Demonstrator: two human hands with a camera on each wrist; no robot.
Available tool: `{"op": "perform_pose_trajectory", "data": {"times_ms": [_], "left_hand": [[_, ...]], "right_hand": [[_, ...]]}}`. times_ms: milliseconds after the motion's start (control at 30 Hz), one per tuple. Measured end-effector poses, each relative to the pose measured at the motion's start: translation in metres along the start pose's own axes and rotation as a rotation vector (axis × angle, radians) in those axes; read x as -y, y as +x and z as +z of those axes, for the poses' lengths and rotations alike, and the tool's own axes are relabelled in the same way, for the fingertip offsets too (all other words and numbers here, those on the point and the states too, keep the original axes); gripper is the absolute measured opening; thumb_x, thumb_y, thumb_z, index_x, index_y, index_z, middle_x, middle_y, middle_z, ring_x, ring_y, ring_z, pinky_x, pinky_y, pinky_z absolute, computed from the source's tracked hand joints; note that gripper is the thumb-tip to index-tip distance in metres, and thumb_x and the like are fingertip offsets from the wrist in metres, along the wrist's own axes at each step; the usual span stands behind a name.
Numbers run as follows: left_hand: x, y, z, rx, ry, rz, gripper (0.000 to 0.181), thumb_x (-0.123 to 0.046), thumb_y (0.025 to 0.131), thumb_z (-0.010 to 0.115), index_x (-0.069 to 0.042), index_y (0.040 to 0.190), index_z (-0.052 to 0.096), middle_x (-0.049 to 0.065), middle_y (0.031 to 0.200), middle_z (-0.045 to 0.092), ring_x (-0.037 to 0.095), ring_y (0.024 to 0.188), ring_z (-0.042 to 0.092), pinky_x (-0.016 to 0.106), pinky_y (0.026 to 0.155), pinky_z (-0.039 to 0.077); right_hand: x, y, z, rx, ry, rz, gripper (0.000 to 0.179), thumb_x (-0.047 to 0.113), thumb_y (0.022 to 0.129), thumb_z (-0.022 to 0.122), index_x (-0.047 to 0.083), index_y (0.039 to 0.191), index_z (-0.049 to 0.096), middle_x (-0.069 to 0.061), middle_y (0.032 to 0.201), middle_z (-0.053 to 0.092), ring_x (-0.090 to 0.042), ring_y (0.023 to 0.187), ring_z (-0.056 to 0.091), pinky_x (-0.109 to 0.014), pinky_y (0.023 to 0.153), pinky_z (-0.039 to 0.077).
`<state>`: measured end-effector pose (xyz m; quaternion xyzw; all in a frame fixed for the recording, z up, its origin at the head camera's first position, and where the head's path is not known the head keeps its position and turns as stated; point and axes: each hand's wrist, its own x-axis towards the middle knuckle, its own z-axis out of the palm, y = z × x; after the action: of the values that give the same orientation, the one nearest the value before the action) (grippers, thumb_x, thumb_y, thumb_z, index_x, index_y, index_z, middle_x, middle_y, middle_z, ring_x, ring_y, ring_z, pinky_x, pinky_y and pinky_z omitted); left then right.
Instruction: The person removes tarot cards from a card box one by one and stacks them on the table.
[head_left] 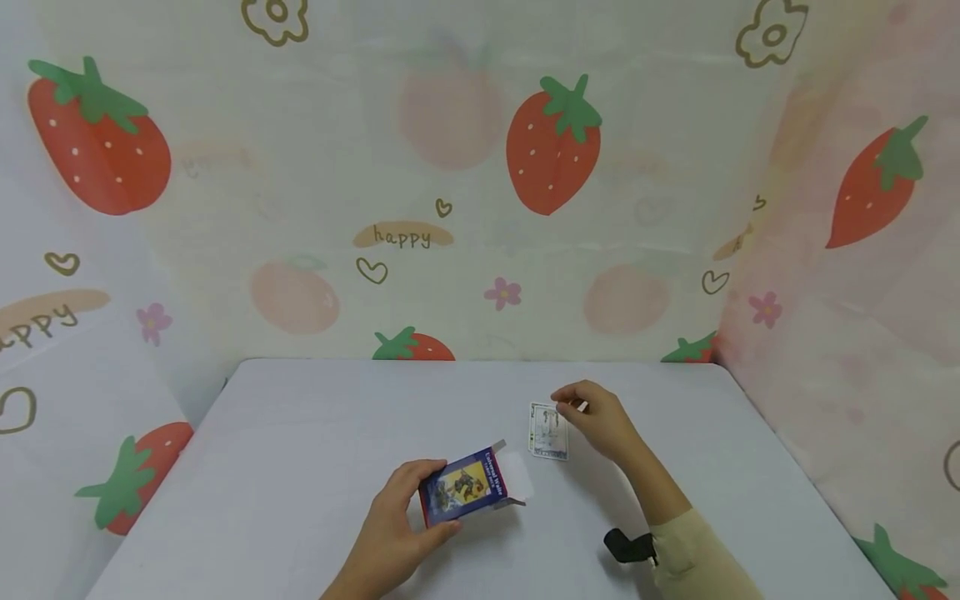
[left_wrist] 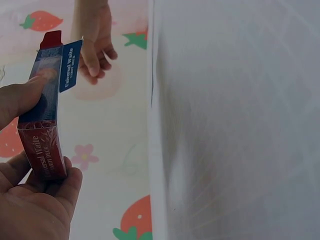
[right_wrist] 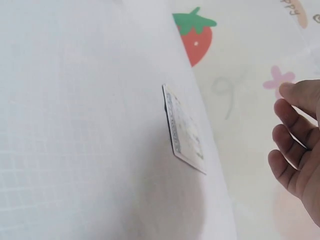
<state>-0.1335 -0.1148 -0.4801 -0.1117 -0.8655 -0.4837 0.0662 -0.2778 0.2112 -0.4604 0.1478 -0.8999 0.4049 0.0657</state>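
Note:
My left hand (head_left: 397, 521) grips a blue and red tarot card box (head_left: 459, 490), thumb along one long edge and fingers along the other. The box is tilted above the table, its end flap (left_wrist: 71, 66) open and pointing right. Printed on its end panel (left_wrist: 44, 152), in the left wrist view, are the words "Universal Waite Tarot Deck". A pale, white-bordered tarot card (head_left: 547, 433) lies on the table right of the box. Over its upper right corner is my right hand (head_left: 606, 423), fingers loosely bent and nothing between them; the right wrist view shows this hand (right_wrist: 302, 145) apart from the card.
A white cloth covers the table (head_left: 300, 417). Behind it and along both sides hang sheets (head_left: 337, 150) printed with strawberries, hearts and flowers. A black strap piece (head_left: 628, 547) sticks out beside the right sleeve (head_left: 697, 554).

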Motion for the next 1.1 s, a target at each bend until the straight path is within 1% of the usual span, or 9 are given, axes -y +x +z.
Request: {"op": "perform_pose_trajectory", "data": {"times_ms": [233, 300, 433, 567, 767, 900, 1000, 1100], "left_hand": [[-0.002, 0.000, 0.000, 0.005, 0.000, -0.011, 0.075, -0.021, 0.074, 0.094, -0.035, 0.137, 0.055, -0.016, 0.137, 0.055, 0.009, 0.124, 0.054, 0.048, 0.111, 0.047], [-0.003, 0.000, 0.000, 0.009, -0.005, -0.026, 0.075, -0.021, 0.074, 0.094, -0.037, 0.136, 0.055, -0.016, 0.138, 0.055, 0.009, 0.125, 0.054, 0.048, 0.111, 0.046], [-0.004, 0.000, 0.000, 0.019, -0.009, -0.029, 0.075, -0.022, 0.074, 0.093, -0.037, 0.137, 0.055, -0.015, 0.139, 0.054, 0.010, 0.125, 0.053, 0.049, 0.111, 0.046], [-0.004, -0.001, 0.000, 0.017, -0.016, -0.026, 0.075, -0.021, 0.074, 0.093, -0.037, 0.136, 0.055, -0.016, 0.138, 0.054, 0.009, 0.125, 0.053, 0.048, 0.112, 0.046], [-0.004, -0.001, 0.000, 0.014, -0.017, -0.014, 0.075, -0.020, 0.074, 0.093, -0.036, 0.137, 0.055, -0.016, 0.138, 0.055, 0.009, 0.125, 0.054, 0.048, 0.112, 0.046], [-0.003, -0.001, 0.000, 0.008, -0.002, 0.000, 0.076, -0.020, 0.074, 0.093, -0.036, 0.137, 0.055, -0.013, 0.138, 0.055, 0.011, 0.125, 0.054, 0.050, 0.111, 0.046], [-0.002, -0.001, 0.000, 0.002, 0.003, 0.012, 0.075, -0.019, 0.074, 0.093, -0.035, 0.137, 0.055, -0.013, 0.137, 0.056, 0.011, 0.125, 0.055, 0.050, 0.110, 0.047], [-0.002, -0.001, 0.000, -0.001, 0.001, 0.010, 0.076, -0.019, 0.074, 0.093, -0.036, 0.137, 0.055, -0.014, 0.137, 0.056, 0.010, 0.125, 0.055, 0.050, 0.110, 0.046]], "right_hand": [[0.015, -0.017, -0.005, -0.021, -0.007, -0.023, 0.014, 0.017, 0.098, 0.070, 0.013, 0.111, 0.074, 0.004, 0.097, 0.067, -0.015, 0.090, 0.058, -0.028, 0.078, 0.052], [0.018, -0.022, -0.006, -0.023, -0.005, -0.023, 0.013, 0.018, 0.098, 0.070, 0.014, 0.110, 0.074, 0.005, 0.097, 0.067, -0.014, 0.091, 0.058, -0.028, 0.079, 0.051], [0.026, -0.032, -0.006, -0.040, 0.000, -0.028, 0.012, 0.020, 0.098, 0.071, 0.016, 0.108, 0.074, 0.006, 0.097, 0.068, -0.014, 0.090, 0.059, -0.027, 0.078, 0.051], [0.033, -0.041, -0.006, -0.049, 0.006, -0.014, 0.010, 0.020, 0.098, 0.071, 0.019, 0.107, 0.074, 0.007, 0.097, 0.069, -0.014, 0.090, 0.059, -0.027, 0.078, 0.052], [0.042, -0.054, -0.003, -0.041, 0.025, -0.002, 0.010, 0.019, 0.098, 0.070, 0.019, 0.108, 0.074, 0.008, 0.098, 0.068, -0.014, 0.090, 0.059, -0.027, 0.078, 0.053], [0.047, -0.061, -0.001, -0.041, 0.051, -0.014, 0.011, 0.017, 0.097, 0.071, 0.019, 0.107, 0.074, 0.009, 0.097, 0.068, -0.015, 0.088, 0.060, -0.027, 0.076, 0.053], [0.051, -0.065, 0.001, -0.039, 0.071, -0.026, 0.010, 0.017, 0.097, 0.071, 0.022, 0.106, 0.074, 0.010, 0.095, 0.068, -0.015, 0.087, 0.060, -0.027, 0.075, 0.053], [0.055, -0.070, 0.004, -0.030, 0.080, -0.037, 0.011, 0.018, 0.097, 0.072, 0.026, 0.105, 0.074, 0.012, 0.095, 0.068, -0.013, 0.086, 0.061, -0.027, 0.076, 0.054]]}}
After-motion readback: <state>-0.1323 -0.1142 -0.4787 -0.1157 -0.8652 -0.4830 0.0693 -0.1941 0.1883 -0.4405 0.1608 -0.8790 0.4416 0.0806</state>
